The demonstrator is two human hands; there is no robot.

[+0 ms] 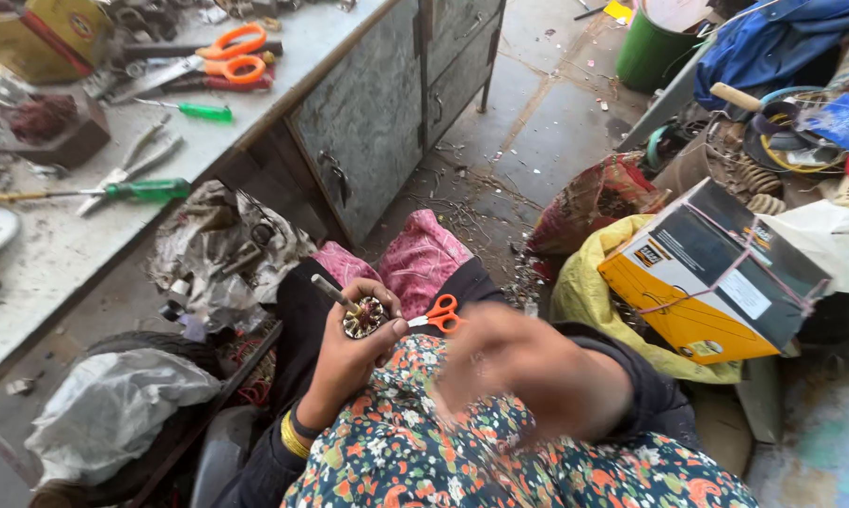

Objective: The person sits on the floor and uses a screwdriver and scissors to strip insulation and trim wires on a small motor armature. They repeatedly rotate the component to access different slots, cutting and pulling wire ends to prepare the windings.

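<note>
The left hand (349, 343) is gripping a small motor rotor (364, 317) over the lap, fingers clenched around it, shaft pointing up-left. The right hand (528, 372) is blurring mid-motion beside orange-handled scissors (439, 314); I cannot tell whether its fingers are grasping them. Steadying the rotor low against the lap looks wise while the blades are working near the windings.

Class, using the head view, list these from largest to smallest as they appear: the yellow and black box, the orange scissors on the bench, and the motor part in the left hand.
1. Yellow and black box
2. Orange scissors on the bench
3. Motor part in the left hand

The motor part is nearer the camera, so its true size against the scissors is unsure.
</note>
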